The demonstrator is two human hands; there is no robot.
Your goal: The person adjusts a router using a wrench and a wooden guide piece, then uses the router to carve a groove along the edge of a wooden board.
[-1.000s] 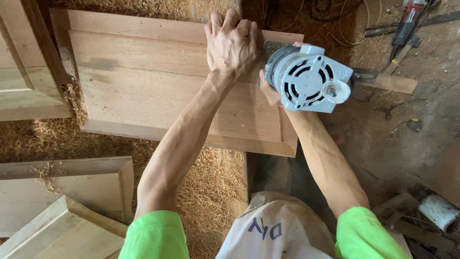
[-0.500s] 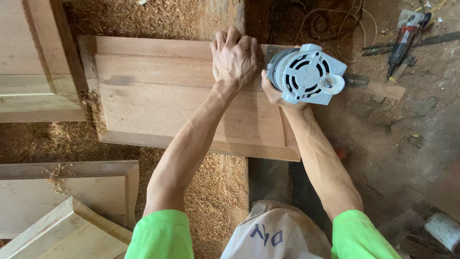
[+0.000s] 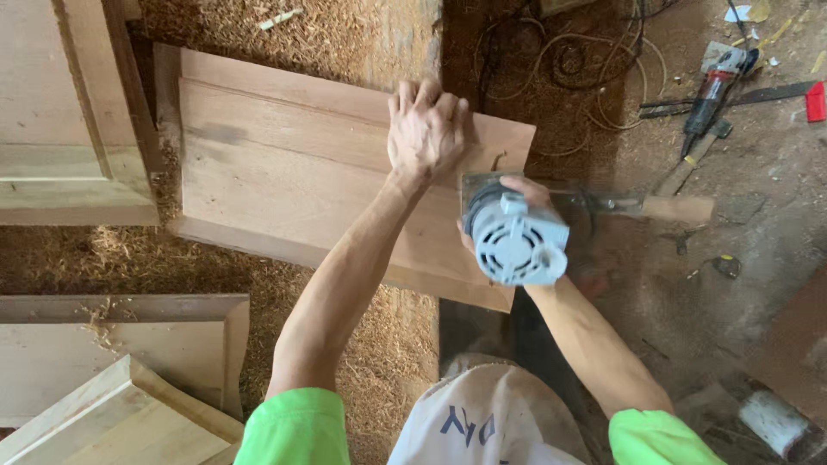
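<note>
The left hand [image 3: 424, 131] lies palm down on the wooden panel [image 3: 293, 172], fingers spread and pressed flat near the panel's far right edge; it grips nothing and bears on the wood. The right hand [image 3: 524, 191] is wrapped around the body of a grey electric router [image 3: 515, 239], with only the knuckles and part of the fingers showing past the motor housing. The router stands upright with its vented top cap facing the camera. It sits at the right end of the panel, over the edge, its base plate [image 3: 482, 182] touching the wood. A flat wooden strip [image 3: 676, 209] reaches out to the right from beside the router.

The panel is a raised-field board, lying flat and slightly tilted in the frame, with a stepped border visible along its far and left sides. It rests on a work surface [image 3: 362, 362] heavily covered in sawdust and shavings.

To the left, another framed panel [image 3: 60, 129] lies just beside the worked one. Nearer the person, two more profiled boards [image 3: 121, 353] lie stacked at the lower left, well apart from the hands.

On the floor [image 3: 758, 284] to the right lie a coil of cable [image 3: 568, 77] and a red and black power tool [image 3: 715, 90], both well apart from the router. The person wears bright green sleeves [image 3: 293, 426] and a pale apron [image 3: 491, 418].
</note>
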